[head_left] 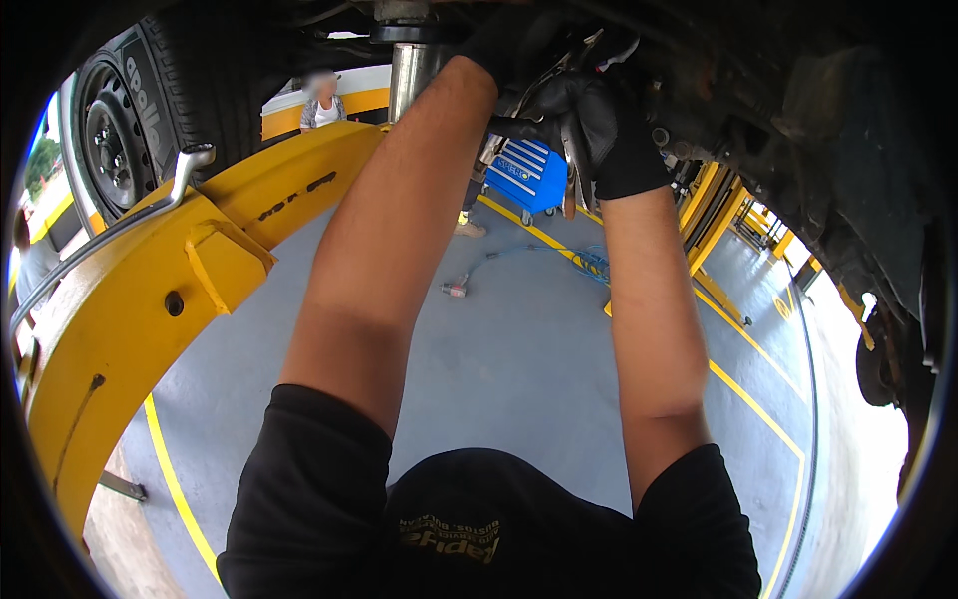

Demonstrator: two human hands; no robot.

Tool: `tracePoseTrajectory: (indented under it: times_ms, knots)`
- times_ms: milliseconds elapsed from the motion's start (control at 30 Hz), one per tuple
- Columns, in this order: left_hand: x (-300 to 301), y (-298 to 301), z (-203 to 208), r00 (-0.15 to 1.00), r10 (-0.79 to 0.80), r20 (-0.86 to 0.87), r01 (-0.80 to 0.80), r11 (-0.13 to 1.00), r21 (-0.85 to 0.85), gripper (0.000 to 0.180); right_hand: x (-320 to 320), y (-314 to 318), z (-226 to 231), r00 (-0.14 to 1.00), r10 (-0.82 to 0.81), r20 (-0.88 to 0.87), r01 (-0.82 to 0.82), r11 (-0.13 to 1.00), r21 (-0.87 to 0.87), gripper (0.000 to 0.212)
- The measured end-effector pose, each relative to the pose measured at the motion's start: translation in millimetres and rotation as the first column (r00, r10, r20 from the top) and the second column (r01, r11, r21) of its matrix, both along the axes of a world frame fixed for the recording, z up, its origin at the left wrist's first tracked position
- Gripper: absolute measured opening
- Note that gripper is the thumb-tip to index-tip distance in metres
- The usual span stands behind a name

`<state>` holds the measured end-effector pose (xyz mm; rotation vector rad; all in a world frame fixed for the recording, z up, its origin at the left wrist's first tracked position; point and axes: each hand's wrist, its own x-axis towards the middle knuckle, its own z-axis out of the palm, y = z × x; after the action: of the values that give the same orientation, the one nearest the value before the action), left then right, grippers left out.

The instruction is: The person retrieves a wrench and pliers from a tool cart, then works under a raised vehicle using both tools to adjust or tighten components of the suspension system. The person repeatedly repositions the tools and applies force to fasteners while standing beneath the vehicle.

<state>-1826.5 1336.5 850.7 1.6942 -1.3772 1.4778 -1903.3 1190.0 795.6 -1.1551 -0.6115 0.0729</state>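
Observation:
Both my arms reach up to the dark underside of a raised vehicle (738,60). My right hand (599,125), in a black glove, has its fingers curled round a pair of metal pliers (574,150), whose handles hang below the palm. My left hand (509,50), also in a black glove, is up to the left of it, among the shadowed parts. Its fingers are too dark to make out. What the tool's far end touches is hidden. A bright metal cylinder (407,80) stands just left of my left wrist.
A yellow lift arm (130,290) curves along the left, with a long chrome wrench (178,190) lying on it. Behind it hangs a wheel (115,130). Farther off are a blue tool cart (524,178), an air hose (591,262), an air tool (455,289) on the floor, and a person (322,105).

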Motion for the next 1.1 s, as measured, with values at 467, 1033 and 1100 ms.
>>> tracePoseTrajectory:
  times_ms: [467, 1033, 1100]
  knots:
    - [11, 1, -2, 0.94, 0.203, 0.274, -0.21, 0.978, -0.007, 0.037, -15, 0, 6, 0.982, -0.16, 0.1, 0.165, 0.985, -0.049, 0.013]
    - [8, -8, 4, 0.946, -0.216, -0.24, 0.252, 0.959, 0.132, 0.024, -14, 18, -6, 0.974, 0.06, 0.218, -0.08, 0.994, 0.081, 0.034]
    - [-14, -19, -1, 0.785, -0.379, -0.49, 0.413, 0.91, -0.042, 0.023, -13, 12, -17, 0.976, 0.137, 0.171, -0.16, 0.979, 0.126, 0.034]
